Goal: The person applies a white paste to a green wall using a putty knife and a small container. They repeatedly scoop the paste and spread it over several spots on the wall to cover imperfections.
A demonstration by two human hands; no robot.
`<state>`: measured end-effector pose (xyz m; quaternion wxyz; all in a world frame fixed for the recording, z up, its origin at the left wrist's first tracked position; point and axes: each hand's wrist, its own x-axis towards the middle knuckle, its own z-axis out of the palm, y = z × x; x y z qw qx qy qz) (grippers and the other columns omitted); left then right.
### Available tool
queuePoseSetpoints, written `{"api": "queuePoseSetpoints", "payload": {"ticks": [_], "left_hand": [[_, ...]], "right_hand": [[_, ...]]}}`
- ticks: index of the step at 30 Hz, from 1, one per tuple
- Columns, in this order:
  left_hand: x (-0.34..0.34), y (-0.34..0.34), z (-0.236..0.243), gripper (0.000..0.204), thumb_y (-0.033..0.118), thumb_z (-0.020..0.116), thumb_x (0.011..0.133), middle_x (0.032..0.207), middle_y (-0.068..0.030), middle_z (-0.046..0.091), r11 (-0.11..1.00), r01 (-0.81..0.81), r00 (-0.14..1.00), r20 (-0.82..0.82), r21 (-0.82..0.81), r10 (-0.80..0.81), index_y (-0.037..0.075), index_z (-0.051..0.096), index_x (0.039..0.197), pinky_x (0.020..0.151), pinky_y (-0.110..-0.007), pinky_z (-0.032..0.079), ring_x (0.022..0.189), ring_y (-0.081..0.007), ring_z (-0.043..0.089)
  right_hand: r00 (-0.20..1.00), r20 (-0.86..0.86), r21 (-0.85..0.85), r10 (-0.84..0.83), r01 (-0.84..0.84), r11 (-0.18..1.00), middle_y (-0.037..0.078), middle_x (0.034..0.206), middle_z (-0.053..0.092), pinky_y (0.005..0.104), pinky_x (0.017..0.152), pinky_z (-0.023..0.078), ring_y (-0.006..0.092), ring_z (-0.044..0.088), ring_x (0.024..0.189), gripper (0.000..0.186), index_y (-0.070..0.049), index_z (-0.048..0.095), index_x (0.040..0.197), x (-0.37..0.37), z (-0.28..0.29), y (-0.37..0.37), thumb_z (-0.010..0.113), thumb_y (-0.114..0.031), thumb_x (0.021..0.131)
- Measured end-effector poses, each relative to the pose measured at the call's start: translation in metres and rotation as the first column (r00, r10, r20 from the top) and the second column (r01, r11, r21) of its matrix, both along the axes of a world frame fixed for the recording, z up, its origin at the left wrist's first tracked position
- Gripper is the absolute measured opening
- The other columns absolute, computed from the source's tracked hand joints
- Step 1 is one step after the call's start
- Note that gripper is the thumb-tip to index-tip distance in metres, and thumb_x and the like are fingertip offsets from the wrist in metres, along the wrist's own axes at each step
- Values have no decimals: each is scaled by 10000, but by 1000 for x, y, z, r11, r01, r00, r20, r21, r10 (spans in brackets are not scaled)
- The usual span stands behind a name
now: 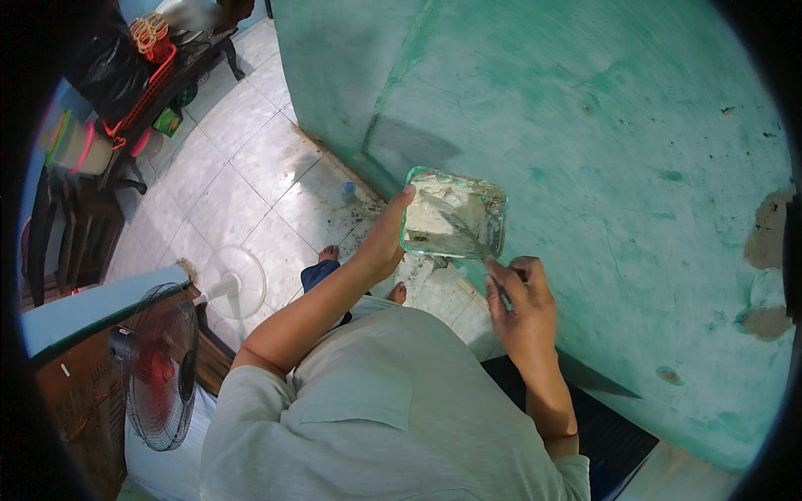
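Observation:
My left hand (387, 240) is wrapped round the left side of a clear, green-edged rectangular container (496, 219), with its thumb at the rim. Pale, creamy putty (443, 197) fills much of the container, and smears coat its inner walls. In my right hand (528, 305) is a putty knife (474, 243), gripped by its handle. Its smeared blade reaches over the rim into the container, against the putty. Both hands are in front of my body, beside the green wall (618, 150).
The wall has grey-brown patches (767, 230) at the right. White floor tiles (209, 175) with dirt along the wall's foot lie below. A standing fan (163, 367) is at lower left. A dark bench (159, 83) with baskets and tubs stands at upper left.

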<state>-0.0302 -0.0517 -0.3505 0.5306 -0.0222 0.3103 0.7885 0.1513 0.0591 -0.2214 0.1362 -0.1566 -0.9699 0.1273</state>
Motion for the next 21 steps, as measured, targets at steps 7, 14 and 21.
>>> {"api": "queuePoseSetpoints", "payload": {"ticks": [7, 14, 21], "left_hand": [[-5, 3, 2, 615, 492, 434, 1099, 1496, -126, 556, 1000, -13, 1000, -8, 14, 13, 45, 456, 1521, 1156, -396, 416, 1365, -230, 553], [-5, 8, -9, 624, 484, 438, 1103, 1533, -127, 521, 998, -45, 999, 28, 40, 44, 38, 427, 1538, 1172, -399, 410, 1391, -232, 532], [-4, 10, -10, 658, 512, 465, 1089, 1533, -121, 517, 999, -37, 999, 33, 27, 36, 56, 410, 1560, 1183, -416, 399, 1413, -236, 508]], "right_hand": [[990, 123, -48, -74, 80, 996, 115, 824, 600, 408, 592, 545, 290, 656, 666, 301, -86, 733, 1230, -9, -4, -10, 748, -178, 944], [987, 161, 17, -20, 17, 1000, 100, 794, 612, 420, 532, 513, 271, 625, 590, 313, -100, 738, 1248, 7, 25, 5, 740, -157, 941], [987, 152, 121, -49, 30, 992, 106, 764, 601, 406, 522, 517, 289, 615, 554, 298, -84, 743, 1221, -8, 15, -2, 747, -171, 936]]}}
